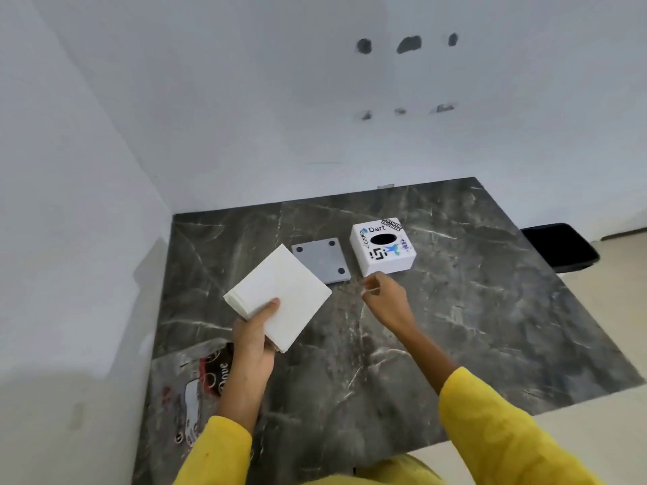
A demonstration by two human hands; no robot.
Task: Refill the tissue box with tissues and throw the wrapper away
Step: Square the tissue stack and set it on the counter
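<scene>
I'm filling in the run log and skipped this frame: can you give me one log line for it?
left hand: holds tissue stack | right hand: nearing tissue box, empty | base plate: off, beside box | wrapper: on table

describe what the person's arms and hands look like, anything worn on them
Both arms wear loose, bright yellow long sleeves, pushed back so the forearms are bare: the left sleeve and the right sleeve. The left hand and right hand are bare, with no gloves, and no rings, watch or markings visible.
</scene>
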